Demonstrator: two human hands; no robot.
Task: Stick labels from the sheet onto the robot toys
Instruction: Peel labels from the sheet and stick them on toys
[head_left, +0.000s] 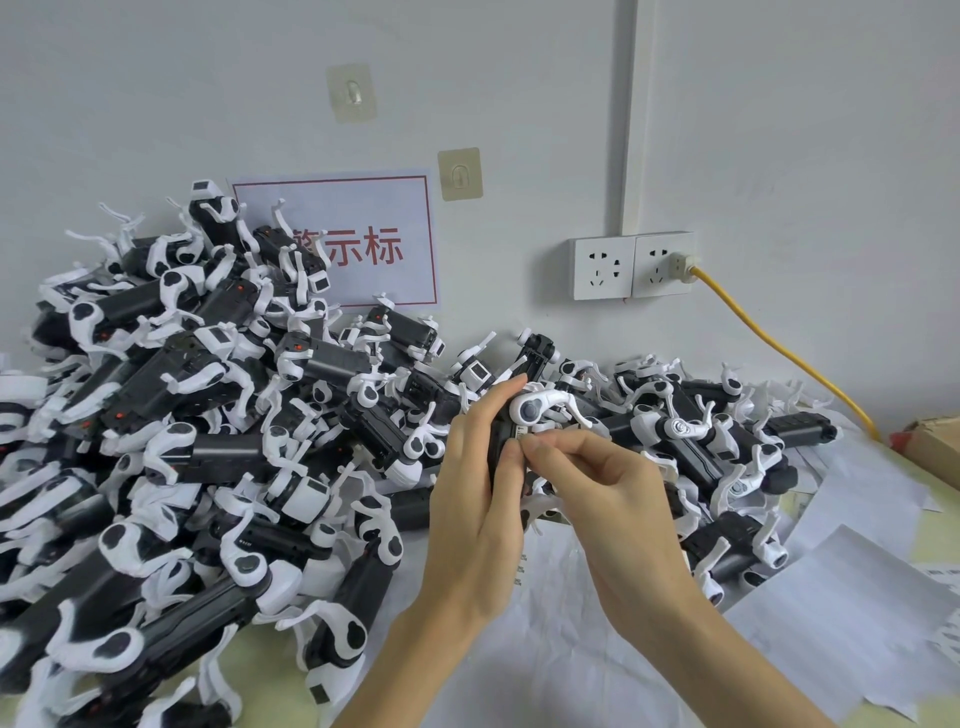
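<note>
Label pressed onto a held robot dog toy

Left hand grips a robot dog toy; right hand pinches a small label against it, beside the toy pile.

Two hands, left and right, on one robot toy; dozens more in the heap, too many to count. Two wall hooks, two sockets, one yellow cable.

Pale table, heaped black-and-white robot toys, loose white paper sheets, cardboard box
</note>
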